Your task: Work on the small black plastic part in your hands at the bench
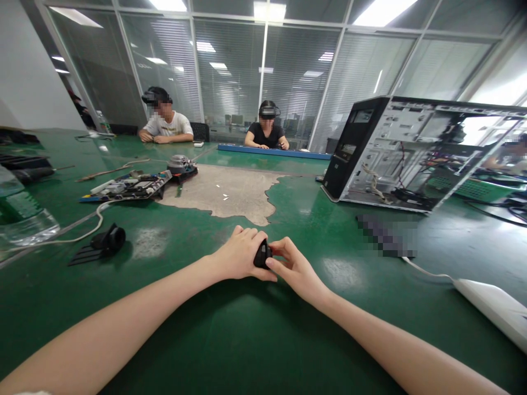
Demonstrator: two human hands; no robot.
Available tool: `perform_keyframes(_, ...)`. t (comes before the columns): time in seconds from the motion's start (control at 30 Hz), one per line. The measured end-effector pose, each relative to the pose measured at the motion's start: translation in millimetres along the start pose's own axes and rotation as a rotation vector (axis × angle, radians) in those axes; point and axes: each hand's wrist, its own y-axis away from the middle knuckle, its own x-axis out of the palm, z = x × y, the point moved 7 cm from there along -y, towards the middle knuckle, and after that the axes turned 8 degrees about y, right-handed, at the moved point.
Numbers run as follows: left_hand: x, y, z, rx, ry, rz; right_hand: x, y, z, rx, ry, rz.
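A small black object (262, 255) is held between my two hands, low over the green table (263, 340). My left hand (242, 253) is wrapped round it from the left, its thumb reaching beneath. From the right, my right hand (293, 269) pinches its edge with thumb and fingertips. Part of the object is hidden by my fingers, so its exact kind cannot be made out. Left of my hands, a black round part with a flat slotted piece (107, 240) lies on the table.
An open computer case (358, 159) stands at the right. A circuit board (127, 186), a cooler (181, 164) and a bottle (24, 211) are at the left. A white power strip (492, 307) lies at the right front. Two people (168, 125) (267, 131) sit across the table.
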Motion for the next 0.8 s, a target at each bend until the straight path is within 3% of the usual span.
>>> perform_keyframes(0.3, -1.2, 1, -2, 0.003, -0.025, -0.007, -1, -5, -12, 0.069, 0.048, 0.003)
perform_keyframes(0.57, -0.5, 2, -1, 0.011, -0.031, -0.015, 2, 2, 2, -0.055, 0.079, 0.071)
perform_keyframes(0.8, -1.2, 2, -2, -0.002, -0.016, 0.001, 1, -2, -6, 0.027, 0.075, 0.026)
